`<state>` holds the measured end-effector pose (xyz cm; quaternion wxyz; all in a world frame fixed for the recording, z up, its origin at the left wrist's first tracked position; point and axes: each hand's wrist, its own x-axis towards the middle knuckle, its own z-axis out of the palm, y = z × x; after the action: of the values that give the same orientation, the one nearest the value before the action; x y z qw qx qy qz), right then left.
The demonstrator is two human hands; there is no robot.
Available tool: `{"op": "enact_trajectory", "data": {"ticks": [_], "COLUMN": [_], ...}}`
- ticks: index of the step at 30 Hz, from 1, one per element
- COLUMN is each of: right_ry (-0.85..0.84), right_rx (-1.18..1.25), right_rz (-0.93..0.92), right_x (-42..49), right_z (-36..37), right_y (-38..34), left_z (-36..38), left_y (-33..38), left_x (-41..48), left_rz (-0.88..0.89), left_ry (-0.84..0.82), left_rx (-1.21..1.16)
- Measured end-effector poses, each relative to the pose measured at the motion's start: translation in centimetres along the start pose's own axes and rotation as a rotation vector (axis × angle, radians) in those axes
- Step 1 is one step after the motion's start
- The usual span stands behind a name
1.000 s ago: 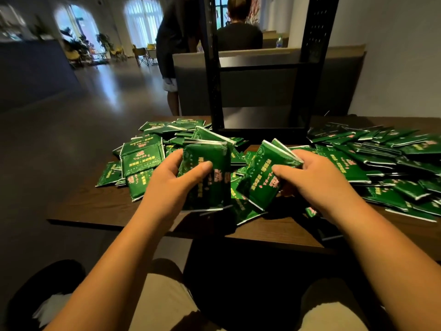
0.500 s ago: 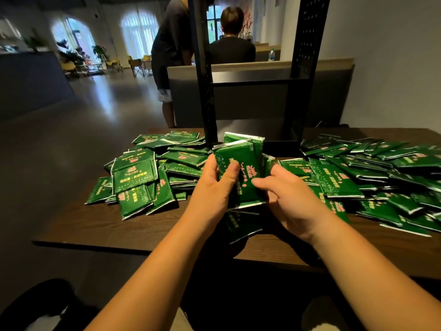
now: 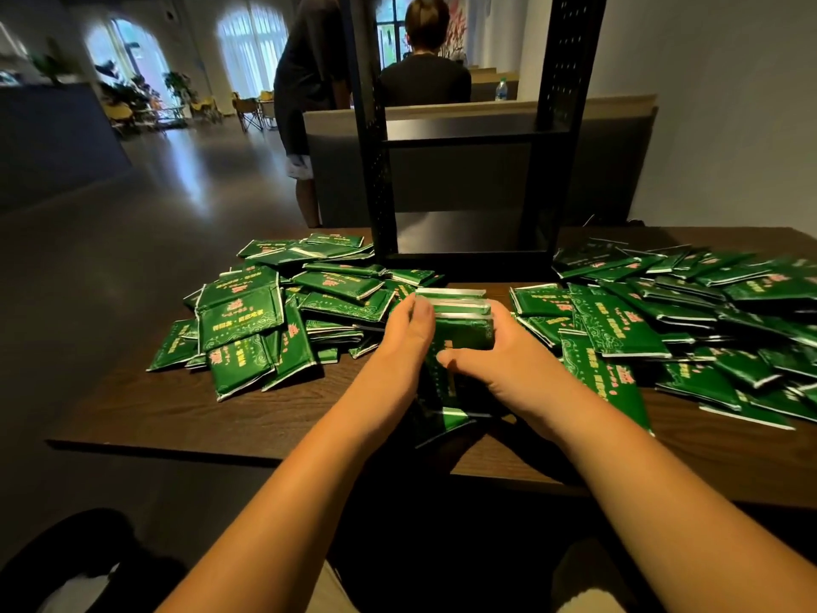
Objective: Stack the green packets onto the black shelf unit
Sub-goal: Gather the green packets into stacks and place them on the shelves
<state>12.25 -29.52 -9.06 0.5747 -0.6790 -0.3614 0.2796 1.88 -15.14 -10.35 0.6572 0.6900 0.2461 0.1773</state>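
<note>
Together, two hands [image 3: 402, 340] [image 3: 513, 362] gripping one packet stack [image 3: 464, 331]

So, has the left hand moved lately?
Yes: the left hand went right and forward, toward the black shelf unit, joining the right hand on the packets.

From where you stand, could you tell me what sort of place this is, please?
Probably a spacious café or shared lounge: tall arched windows, yellow chairs around small tables far back, and a dark wooden table heaped with green foil packets.
</note>
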Motion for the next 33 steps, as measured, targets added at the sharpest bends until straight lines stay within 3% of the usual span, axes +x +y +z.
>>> {"op": "enact_trajectory", "data": {"ticks": [5, 6, 8, 10, 13, 18, 22, 27, 33], "right_ry": [0.078, 0.113, 0.159, 0.168, 0.176, 0.141, 0.029, -0.046, -0.117], "right_rx": [-0.068, -0.025, 0.035, 0.057, 0.075, 0.084, 0.178, 0.266, 0.262], "right_rz": [-0.021, -0.013, 0.005, 0.015, 0.02, 0.026, 0.049, 0.076, 0.066], "right_x": [0.0, 0.0, 0.1, 0.2, 0.3, 0.3, 0.1, -0.2, -0.2], "right_z": [-0.9, -1.1, -1.5, -1.9, -2.2, -1.7, -2.3, -2.4, -2.6], "right_y": [0.5, 0.5, 0.6, 0.7, 1.0, 1.1, 0.9, 0.6, 0.2], "left_z": [-0.1, -0.9, -2.4, -3.0, -3.3, -3.1, -3.0, -3.3, -2.6], "left_y": [0.0, -0.1, -0.3, -0.6, -1.1, -0.7, -0.5, -0.5, 1.2], "left_x": [1.0, 0.8, -0.1, -1.7, -2.3, -2.0, -2.3, -1.4, -1.1], "left_rz": [-0.095, -0.077, 0.001, 0.095, 0.0, -0.023, 0.061, 0.142, 0.253], "left_ry": [-0.062, -0.004, 0.115, 0.082, 0.064, 0.053, 0.062, 0.176, 0.137], "left_rx": [-0.069, 0.018, 0.448, 0.871, 1.068, 0.976, 0.817, 0.4, 0.062]}}
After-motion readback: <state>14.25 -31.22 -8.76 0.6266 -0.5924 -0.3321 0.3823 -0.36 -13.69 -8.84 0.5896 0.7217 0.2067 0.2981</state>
